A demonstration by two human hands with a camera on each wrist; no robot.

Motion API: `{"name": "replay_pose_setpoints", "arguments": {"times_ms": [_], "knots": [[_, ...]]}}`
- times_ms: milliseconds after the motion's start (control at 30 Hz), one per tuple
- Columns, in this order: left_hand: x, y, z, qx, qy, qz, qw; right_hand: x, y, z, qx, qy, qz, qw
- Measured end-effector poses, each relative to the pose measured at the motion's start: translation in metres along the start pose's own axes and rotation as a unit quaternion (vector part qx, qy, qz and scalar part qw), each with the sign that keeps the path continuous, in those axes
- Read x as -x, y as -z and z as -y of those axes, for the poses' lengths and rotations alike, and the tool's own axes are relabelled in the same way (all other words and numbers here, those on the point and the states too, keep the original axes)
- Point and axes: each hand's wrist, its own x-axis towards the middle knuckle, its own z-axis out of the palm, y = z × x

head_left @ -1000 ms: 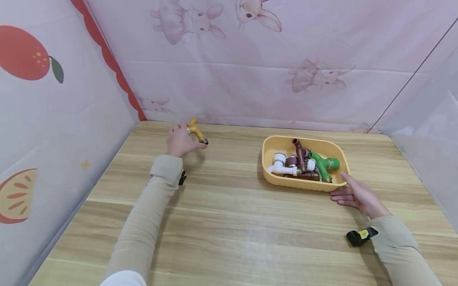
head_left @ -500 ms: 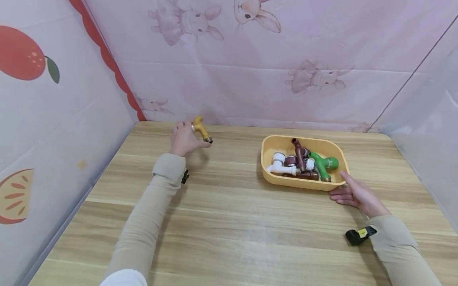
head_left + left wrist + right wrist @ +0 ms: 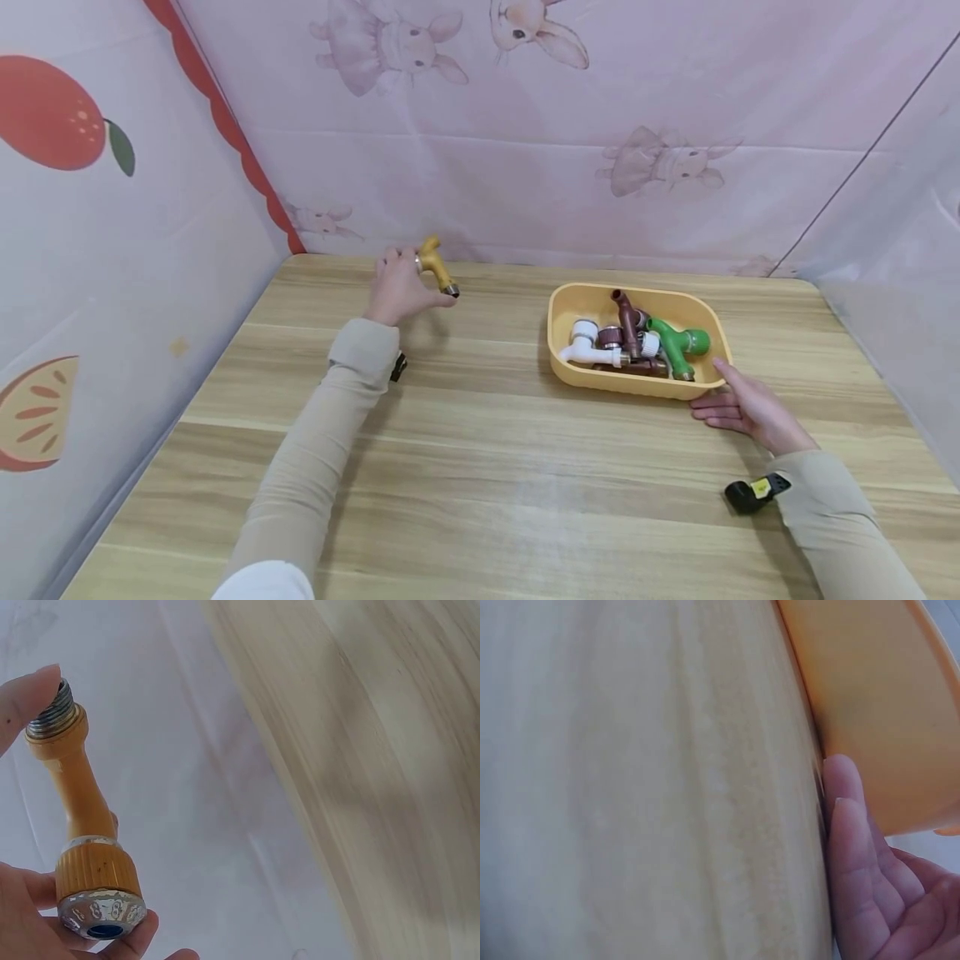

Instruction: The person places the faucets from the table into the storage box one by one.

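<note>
In the head view my left hand (image 3: pixel 401 287) holds a yellow tap (image 3: pixel 437 268) above the back of the table, left of centre. The left wrist view shows the thumb against the threaded end of this tap (image 3: pixel 84 795), with the fingers behind its ribbed knob. A yellow plastic basin (image 3: pixel 592 382) stands at the back right. My right hand (image 3: pixel 761 412) holds its near right corner, thumb on the rim and fingers low against the outside, close to the tabletop. Inside lie a white tap (image 3: pixel 592 353), a green tap (image 3: pixel 677 346) and several dark red tap parts (image 3: pixel 627 321).
The wood-grain table (image 3: pixel 480 467) meets a pink rabbit-print backdrop (image 3: pixel 480 192) along its back edge. A pale fruit-print sheet (image 3: pixel 150 275) borders the left side, and another pale sheet (image 3: pixel 892 275) hangs on the right.
My left hand has moved to the right and slightly up with the yellow tap. The right hand and the basin have stayed almost where they were.
</note>
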Motion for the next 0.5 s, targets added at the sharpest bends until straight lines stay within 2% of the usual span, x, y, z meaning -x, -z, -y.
{"name": "replay_pose_setpoints", "arguments": {"times_ms": [500], "knots": [[0.001, -0.006, -0.017, 0.023, -0.021, -0.005, 0.9995, 0.006, -0.006, 0.004, -0.001, 0.001, -0.006, 1.000]]}}
